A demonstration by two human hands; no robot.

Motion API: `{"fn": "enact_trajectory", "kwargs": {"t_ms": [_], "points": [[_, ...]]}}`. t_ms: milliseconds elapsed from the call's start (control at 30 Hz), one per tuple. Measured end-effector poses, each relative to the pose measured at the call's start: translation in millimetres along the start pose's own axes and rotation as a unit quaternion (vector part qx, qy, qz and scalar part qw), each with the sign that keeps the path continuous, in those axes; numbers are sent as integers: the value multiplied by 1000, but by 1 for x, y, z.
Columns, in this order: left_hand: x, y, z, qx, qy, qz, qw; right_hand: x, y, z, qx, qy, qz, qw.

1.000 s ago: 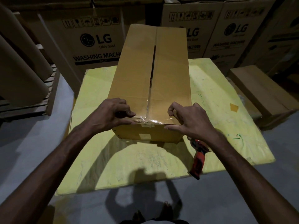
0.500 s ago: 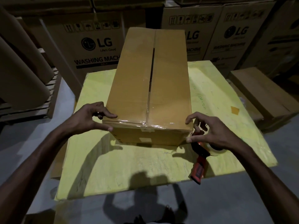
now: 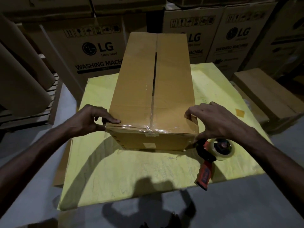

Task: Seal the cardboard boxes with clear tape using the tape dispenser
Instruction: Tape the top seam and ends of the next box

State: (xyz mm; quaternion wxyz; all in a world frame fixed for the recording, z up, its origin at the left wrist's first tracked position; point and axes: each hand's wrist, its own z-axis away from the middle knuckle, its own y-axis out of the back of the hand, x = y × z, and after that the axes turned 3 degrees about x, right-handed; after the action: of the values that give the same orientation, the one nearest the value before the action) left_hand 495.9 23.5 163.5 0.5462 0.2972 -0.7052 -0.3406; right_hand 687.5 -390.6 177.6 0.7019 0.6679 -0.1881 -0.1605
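Long brown cardboard box (image 3: 154,89) sits mid-frame on the yellow paper-covered table (image 3: 131,175). The person's left hand (image 3: 88,120) presses index finger and thumb on its near-left corner, and the right hand (image 3: 217,122) is spread wide over the near-right corner. The red-handled tape dispenser with its clear roll (image 3: 213,153) lies lower right, just beside the box.

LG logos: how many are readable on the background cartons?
3: left logo at back left, middle logo partly hidden behind the brown box, right logo at back right. More may be hidden.
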Motion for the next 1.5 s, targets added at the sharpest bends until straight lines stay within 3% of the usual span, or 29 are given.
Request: {"fn": "enact_trajectory", "kwargs": {"t_ms": [300,533,700,900,1100,1267,1400,1467,1500], "points": [[-1,8,-13,-74,56,80,992,-6,1,-2,24,22,18,999],[-4,-14,-6,26,19,72,997,-9,-14,-4,82,15,-5,997],[0,-32,-5,106,50,18,993,-7,-22,-5,129,14,-18,991],[-1,-28,-7,90,23,-146,985,-4,-31,-2,177,24,-65,982],[-3,-44,-2,181,-134,-267,937,-19,-76,7,279,-47,-169,944],[-11,-67,8,231,-65,-186,953,-37,-109,7,303,-128,-215,920],[-6,-81,22,249,1,-109,962,-39,-111,14,312,-123,-206,919],[-1,-85,23,286,36,-34,957,-41,-109,22,341,-137,-250,896],[4,-84,21,312,61,17,948,-45,-106,24,371,-156,-302,864]]}}
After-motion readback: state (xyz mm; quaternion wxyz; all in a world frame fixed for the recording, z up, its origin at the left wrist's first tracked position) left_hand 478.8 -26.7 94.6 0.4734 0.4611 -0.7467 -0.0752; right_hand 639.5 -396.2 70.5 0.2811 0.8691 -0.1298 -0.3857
